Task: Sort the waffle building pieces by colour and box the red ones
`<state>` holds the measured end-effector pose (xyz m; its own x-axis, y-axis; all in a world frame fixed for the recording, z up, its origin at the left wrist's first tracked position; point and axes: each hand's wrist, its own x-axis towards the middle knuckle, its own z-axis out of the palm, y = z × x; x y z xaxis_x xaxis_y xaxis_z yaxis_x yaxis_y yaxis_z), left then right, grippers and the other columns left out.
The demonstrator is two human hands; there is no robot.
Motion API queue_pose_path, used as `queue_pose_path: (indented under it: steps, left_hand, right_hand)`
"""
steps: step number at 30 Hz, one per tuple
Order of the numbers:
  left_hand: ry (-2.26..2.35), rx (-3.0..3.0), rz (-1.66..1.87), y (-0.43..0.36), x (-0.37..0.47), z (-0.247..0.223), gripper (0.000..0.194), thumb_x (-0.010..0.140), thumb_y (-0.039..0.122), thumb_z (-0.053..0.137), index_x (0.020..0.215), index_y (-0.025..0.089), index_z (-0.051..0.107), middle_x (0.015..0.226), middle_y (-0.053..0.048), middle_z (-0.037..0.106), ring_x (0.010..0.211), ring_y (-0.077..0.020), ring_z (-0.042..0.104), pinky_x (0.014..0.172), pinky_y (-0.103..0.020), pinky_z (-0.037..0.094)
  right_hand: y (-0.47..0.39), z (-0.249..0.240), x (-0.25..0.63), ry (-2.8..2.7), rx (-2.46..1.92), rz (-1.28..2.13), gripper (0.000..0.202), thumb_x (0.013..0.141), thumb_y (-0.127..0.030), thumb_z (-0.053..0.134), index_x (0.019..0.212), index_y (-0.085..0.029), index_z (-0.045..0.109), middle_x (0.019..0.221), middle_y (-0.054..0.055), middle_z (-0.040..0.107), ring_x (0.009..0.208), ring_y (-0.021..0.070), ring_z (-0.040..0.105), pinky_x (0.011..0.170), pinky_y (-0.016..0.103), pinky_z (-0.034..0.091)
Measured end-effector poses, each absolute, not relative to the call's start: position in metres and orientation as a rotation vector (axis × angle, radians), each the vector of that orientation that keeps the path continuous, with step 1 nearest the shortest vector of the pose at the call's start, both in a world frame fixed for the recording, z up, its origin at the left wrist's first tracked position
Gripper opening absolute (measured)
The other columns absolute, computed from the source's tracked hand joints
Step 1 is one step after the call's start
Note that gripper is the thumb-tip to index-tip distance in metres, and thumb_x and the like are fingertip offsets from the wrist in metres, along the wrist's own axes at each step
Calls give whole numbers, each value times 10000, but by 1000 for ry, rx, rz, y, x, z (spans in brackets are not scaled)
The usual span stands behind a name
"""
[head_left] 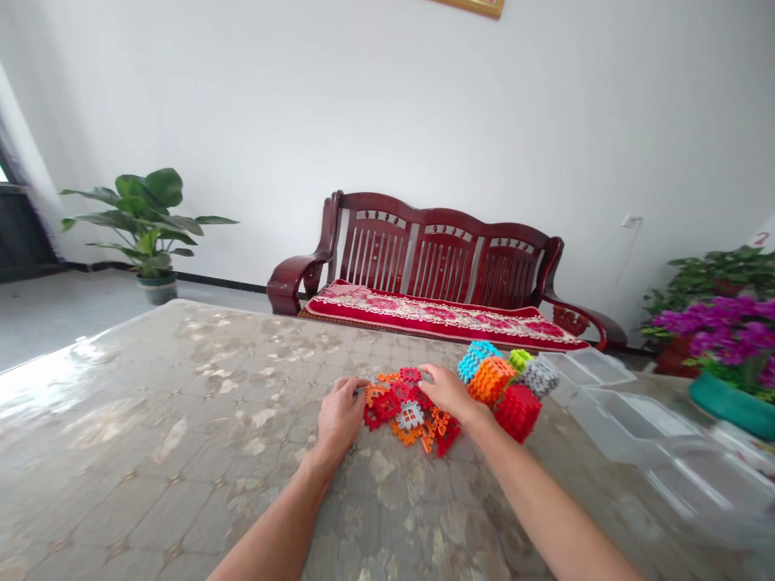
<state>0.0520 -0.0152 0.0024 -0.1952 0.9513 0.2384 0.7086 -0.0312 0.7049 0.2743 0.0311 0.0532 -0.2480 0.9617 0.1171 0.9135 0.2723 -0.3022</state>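
Note:
A loose pile of flat, toothed plastic building pieces (393, 401) in red, orange and grey lies on the table. My left hand (341, 411) rests at the pile's left edge, fingers slightly bent and touching the outer orange and grey pieces. From the right, my right hand (449, 392) reaches over the pile, fingers spread and curved with the tips at the red pieces. A grey square piece (410, 415) lies on top between the hands. Just right of my right hand stand stacks of like pieces: blue (478, 359), orange (490, 381), red (518, 411), grey (538, 378) and lime green (519, 359).
Clear plastic boxes (642, 424) stand to the right of the stacks. A teal pot (735, 403) with purple flowers is at the table's right. The table (182, 452) has a patterned, glossy cover. Beyond it are a wooden bench (441, 250) and a potted plant (157, 286).

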Motion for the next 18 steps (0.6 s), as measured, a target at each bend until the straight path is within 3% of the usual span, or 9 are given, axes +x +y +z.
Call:
queue_pose_path:
  steps: [5, 9, 13, 18]
  left_hand:
    - [1905, 1729, 1071, -15, 51, 2, 319, 812, 161, 465, 1016, 250, 694, 1154, -21, 655, 1028, -168, 619, 930, -249, 432]
    - [1891, 1725, 1075, -17, 53, 5, 318, 810, 153, 467, 1017, 239, 693, 1148, -24, 658, 1039, -173, 612, 951, -255, 417]
    - [1915, 1737, 1040, -18, 54, 7, 351, 802, 133, 455, 1029, 251, 696, 1170, -23, 656, 1033, -183, 619, 929, -270, 426]
    - [1937, 1820, 1001, -16, 54, 4, 352, 800, 141, 471, 1051, 251, 691, 1178, -33, 661, 1043, -193, 622, 933, -291, 432]
  right_hand:
    - [47, 45, 250, -2377, -1626, 209, 453, 842, -277, 527, 1289, -223, 580, 1380, 49, 542, 1248, 194, 490, 1044, 286, 347]
    - [51, 43, 254, -2385, -1672, 175, 351, 810, -184, 513, 1099, -249, 701, 1195, 34, 670, 1143, 205, 561, 989, 304, 387]
    - [44, 43, 266, -2311, -1764, 128, 399, 764, -83, 472, 1034, -234, 724, 1110, 46, 703, 1080, 221, 588, 940, 330, 417]
    - [16, 44, 260, -2318, -1529, 170, 366, 815, -240, 540, 1159, -250, 666, 1198, 28, 666, 1153, 203, 539, 1001, 323, 392]
